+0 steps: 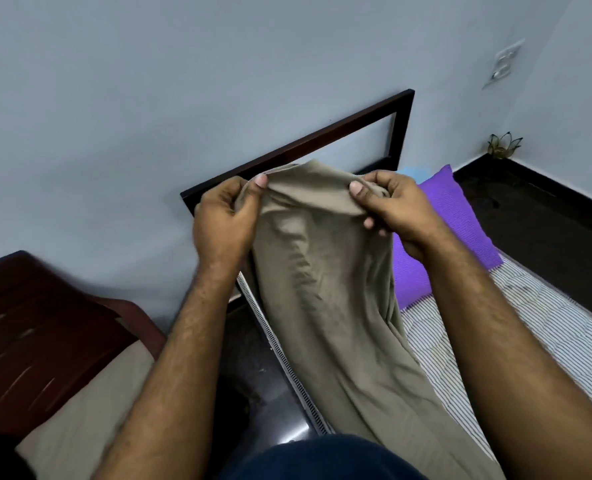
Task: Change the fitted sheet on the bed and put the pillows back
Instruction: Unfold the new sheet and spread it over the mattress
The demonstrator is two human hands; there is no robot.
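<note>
A khaki fitted sheet (325,289) hangs in front of me, held up by its top edge. My left hand (225,220) grips the left end of that edge, thumb on top. My right hand (388,206) pinches the right end of the same edge. The cloth drapes down over the side of the bare striped mattress (495,341). A purple pillow (450,230) lies at the head of the mattress, with a light blue pillow (414,173) partly hidden behind it. The dark wooden headboard (322,140) stands against the wall behind my hands.
At lower left stands a dark wooden chair (38,327) with a beige cushion (86,410). Dark glossy floor (253,368) shows between the chair and the bed. A small flower ornament (504,145) sits on a dark ledge at the far right, below a wall socket (505,62).
</note>
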